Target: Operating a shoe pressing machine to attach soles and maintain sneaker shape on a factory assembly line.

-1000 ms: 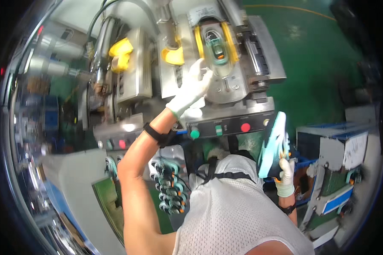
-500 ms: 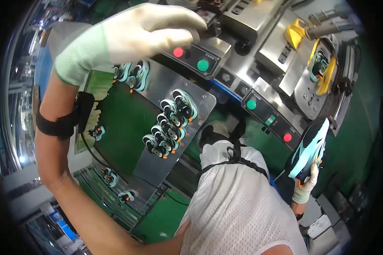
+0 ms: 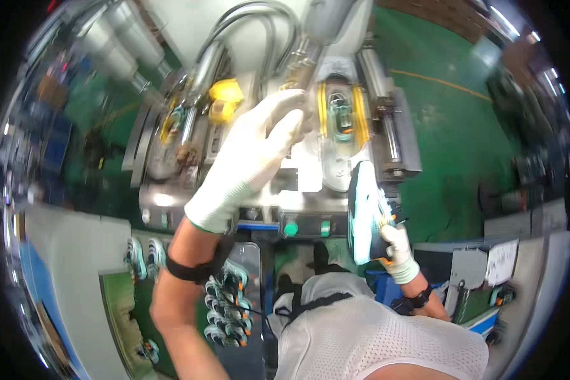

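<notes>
White-and-teal shoe sole (image 3: 365,218) stood upright in the gloved right hand (image 3: 396,244), gripped at its lower end before the machine's front edge (image 3: 297,223). It looked light, rubbery and flexible, best held by the rim. The gloved left hand (image 3: 250,161) was closed around a metal lever (image 3: 301,76) above the yellow-framed mould (image 3: 341,114).

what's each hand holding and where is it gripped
The right hand holds a shoe sole by its lower edge. The left hand grips the metal lever of the machine at its lower end.
</notes>
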A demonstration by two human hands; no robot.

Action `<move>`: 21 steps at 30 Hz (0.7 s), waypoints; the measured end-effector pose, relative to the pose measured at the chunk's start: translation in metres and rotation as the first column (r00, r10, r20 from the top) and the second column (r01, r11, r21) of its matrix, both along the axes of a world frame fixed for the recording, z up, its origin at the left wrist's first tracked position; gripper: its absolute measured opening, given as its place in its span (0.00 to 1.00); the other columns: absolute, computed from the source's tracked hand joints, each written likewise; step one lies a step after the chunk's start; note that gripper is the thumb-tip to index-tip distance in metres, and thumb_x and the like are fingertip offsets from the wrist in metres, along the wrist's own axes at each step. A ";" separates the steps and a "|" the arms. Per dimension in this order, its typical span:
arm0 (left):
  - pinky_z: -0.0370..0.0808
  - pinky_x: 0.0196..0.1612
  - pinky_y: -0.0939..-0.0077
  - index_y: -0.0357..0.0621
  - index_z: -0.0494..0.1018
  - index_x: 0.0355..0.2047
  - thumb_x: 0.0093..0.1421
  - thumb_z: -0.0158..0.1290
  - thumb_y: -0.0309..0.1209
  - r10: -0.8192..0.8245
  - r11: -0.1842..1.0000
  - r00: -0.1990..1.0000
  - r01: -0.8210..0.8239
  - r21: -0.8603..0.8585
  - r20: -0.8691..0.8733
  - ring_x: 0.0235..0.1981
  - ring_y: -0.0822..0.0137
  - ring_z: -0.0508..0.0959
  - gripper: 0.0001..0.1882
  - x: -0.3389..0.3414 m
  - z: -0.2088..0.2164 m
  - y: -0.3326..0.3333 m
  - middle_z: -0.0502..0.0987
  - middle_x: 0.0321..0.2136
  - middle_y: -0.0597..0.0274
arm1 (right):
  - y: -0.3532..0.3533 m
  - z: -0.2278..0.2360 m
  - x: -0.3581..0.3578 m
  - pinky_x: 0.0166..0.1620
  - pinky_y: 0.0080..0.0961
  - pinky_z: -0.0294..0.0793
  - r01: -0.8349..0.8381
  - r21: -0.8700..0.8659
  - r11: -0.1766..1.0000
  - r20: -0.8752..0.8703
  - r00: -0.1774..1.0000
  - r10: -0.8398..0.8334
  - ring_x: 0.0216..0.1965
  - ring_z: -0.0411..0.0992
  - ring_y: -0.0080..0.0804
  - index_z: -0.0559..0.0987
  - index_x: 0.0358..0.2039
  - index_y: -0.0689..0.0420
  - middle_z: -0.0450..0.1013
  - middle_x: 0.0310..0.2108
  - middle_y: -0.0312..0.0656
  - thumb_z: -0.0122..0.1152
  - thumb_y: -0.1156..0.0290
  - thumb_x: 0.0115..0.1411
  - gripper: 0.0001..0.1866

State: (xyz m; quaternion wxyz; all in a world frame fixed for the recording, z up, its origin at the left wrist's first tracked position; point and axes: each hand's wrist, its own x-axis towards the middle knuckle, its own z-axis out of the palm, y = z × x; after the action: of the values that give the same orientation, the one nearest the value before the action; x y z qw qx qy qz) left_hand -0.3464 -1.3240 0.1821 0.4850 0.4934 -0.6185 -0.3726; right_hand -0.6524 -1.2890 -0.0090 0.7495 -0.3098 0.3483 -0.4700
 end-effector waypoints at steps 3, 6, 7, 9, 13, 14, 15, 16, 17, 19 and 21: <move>0.75 0.54 0.69 0.30 0.59 0.60 0.68 0.47 0.31 -0.052 0.998 0.965 0.061 0.029 -0.256 0.51 0.60 0.76 0.24 -0.059 -0.057 -0.060 0.72 0.51 0.47 | 0.018 0.002 -0.026 0.30 0.16 0.73 0.057 0.049 0.997 -0.014 0.998 -0.057 0.30 0.74 0.20 0.72 0.50 0.67 0.76 0.38 0.40 0.57 0.70 0.56 0.22; 0.77 0.47 0.72 0.26 0.60 0.58 0.67 0.48 0.32 0.075 0.993 0.930 -0.035 0.116 -0.360 0.45 0.63 0.78 0.24 -0.100 -0.142 -0.136 0.74 0.47 0.48 | 0.033 0.001 -0.052 0.49 0.31 0.77 0.163 0.047 0.986 -0.031 0.986 -0.162 0.46 0.76 0.35 0.65 0.57 0.67 0.73 0.49 0.48 0.54 0.73 0.55 0.28; 0.77 0.43 0.73 0.26 0.63 0.55 0.66 0.49 0.32 0.212 0.961 0.915 -0.131 0.243 -0.345 0.40 0.65 0.78 0.22 -0.105 -0.165 -0.165 0.75 0.43 0.51 | 0.040 0.001 -0.060 0.49 0.30 0.77 0.184 0.064 0.981 -0.025 0.983 -0.183 0.46 0.76 0.35 0.65 0.57 0.66 0.73 0.49 0.47 0.54 0.73 0.55 0.28; 0.76 0.41 0.71 0.27 0.65 0.52 0.62 0.52 0.36 0.311 0.913 0.930 -0.234 0.335 -0.198 0.38 0.63 0.78 0.26 -0.105 -0.205 -0.214 0.76 0.41 0.49 | 0.052 0.002 -0.070 0.50 0.29 0.77 0.279 0.079 0.957 -0.025 0.960 -0.278 0.46 0.76 0.34 0.65 0.58 0.65 0.72 0.50 0.46 0.54 0.72 0.55 0.29; 0.74 0.47 0.60 0.24 0.60 0.54 0.55 0.58 0.42 0.427 0.791 0.890 -0.453 0.411 0.159 0.43 0.46 0.78 0.37 -0.122 -0.260 -0.269 0.71 0.45 0.30 | 0.072 0.001 -0.082 0.42 0.27 0.77 0.395 0.177 0.901 -0.009 0.916 -0.400 0.40 0.76 0.28 0.72 0.51 0.65 0.75 0.43 0.41 0.52 0.81 0.51 0.23; 0.74 0.50 0.58 0.25 0.57 0.57 0.54 0.59 0.42 0.428 0.768 0.863 -0.504 0.395 0.269 0.45 0.42 0.76 0.40 -0.131 -0.270 -0.277 0.69 0.48 0.28 | 0.076 0.000 -0.082 0.42 0.26 0.77 0.450 0.191 0.873 -0.040 0.892 -0.451 0.39 0.76 0.27 0.74 0.49 0.65 0.76 0.41 0.40 0.52 0.81 0.51 0.22; 0.70 0.56 0.54 0.28 0.49 0.62 0.54 0.59 0.41 0.404 0.784 0.832 -0.529 0.324 0.380 0.51 0.39 0.72 0.44 -0.140 -0.281 -0.278 0.64 0.53 0.27 | 0.077 -0.002 -0.084 0.42 0.26 0.77 0.442 0.193 0.876 -0.072 0.897 -0.437 0.40 0.76 0.26 0.73 0.50 0.65 0.75 0.42 0.40 0.52 0.81 0.51 0.23; 0.68 0.58 0.56 0.29 0.49 0.62 0.54 0.59 0.38 0.399 0.819 0.762 -0.546 0.175 0.509 0.54 0.40 0.70 0.44 -0.146 -0.293 -0.274 0.63 0.54 0.28 | 0.078 -0.003 -0.085 0.43 0.26 0.76 0.441 0.180 0.879 -0.087 0.897 -0.433 0.40 0.75 0.26 0.73 0.50 0.65 0.75 0.43 0.40 0.53 0.81 0.50 0.23; 0.67 0.59 0.57 0.29 0.49 0.62 0.54 0.59 0.36 0.423 0.804 0.749 -0.570 0.169 0.510 0.55 0.40 0.70 0.43 -0.147 -0.297 -0.277 0.64 0.53 0.29 | 0.077 -0.005 -0.086 0.44 0.26 0.75 0.434 0.160 0.886 -0.109 0.900 -0.421 0.40 0.75 0.26 0.73 0.51 0.65 0.75 0.43 0.39 0.54 0.81 0.50 0.24; 0.70 0.56 0.60 0.29 0.48 0.62 0.53 0.59 0.33 0.401 0.805 0.744 -0.565 0.182 0.535 0.53 0.43 0.72 0.43 -0.143 -0.301 -0.279 0.67 0.52 0.32 | 0.073 -0.005 -0.087 0.45 0.26 0.75 0.445 0.166 0.880 -0.147 0.893 -0.424 0.41 0.74 0.26 0.73 0.51 0.65 0.75 0.43 0.39 0.54 0.80 0.50 0.24; 0.76 0.47 0.63 0.29 0.64 0.52 0.52 0.60 0.33 0.328 0.828 0.857 -0.463 0.315 0.397 0.42 0.49 0.80 0.31 -0.124 -0.288 -0.280 0.76 0.39 0.38 | 0.067 0.000 -0.085 0.47 0.26 0.73 0.422 0.154 0.893 -0.137 0.905 -0.404 0.43 0.73 0.25 0.74 0.50 0.65 0.75 0.43 0.38 0.56 0.79 0.51 0.23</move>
State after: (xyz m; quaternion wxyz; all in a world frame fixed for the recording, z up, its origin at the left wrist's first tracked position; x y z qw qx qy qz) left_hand -0.4706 -1.6038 -0.1060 0.3318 0.7552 -0.4831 -0.2938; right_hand -0.7376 -1.2224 -0.0093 0.6387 -0.1833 0.4849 -0.5686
